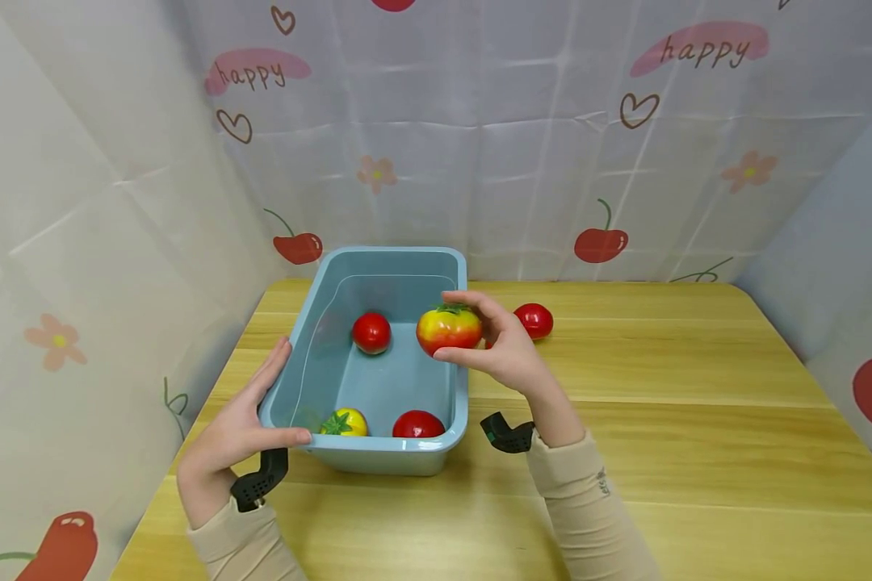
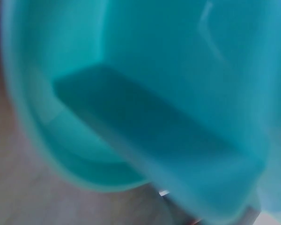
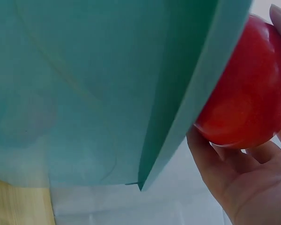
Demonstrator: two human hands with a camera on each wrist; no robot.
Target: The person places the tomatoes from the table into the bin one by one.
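My right hand [image 1: 505, 343] grips a red-and-yellow tomato [image 1: 446, 329] with a green leafy top, thumb and fingers round its sides. It is over the right rim of a light blue plastic bin [image 1: 381, 444]. In the right wrist view the tomato [image 3: 250, 89] shows its red side, partly behind the bin's rim. My left hand [image 1: 236, 424] touches the bin's near left corner, fingers straight along the left side and thumb along the front rim. Inside the bin lie a red tomato [image 1: 371, 333], a yellow tomato [image 1: 354, 421] with a green top, and another red one [image 1: 418, 424].
A red tomato [image 1: 534, 320] lies on the wooden table [image 1: 661, 420] right of the bin, partly behind my right hand. A printed curtain [image 1: 523, 161] hangs behind the table and along its sides. The left wrist view is blurred and mostly bin wall.
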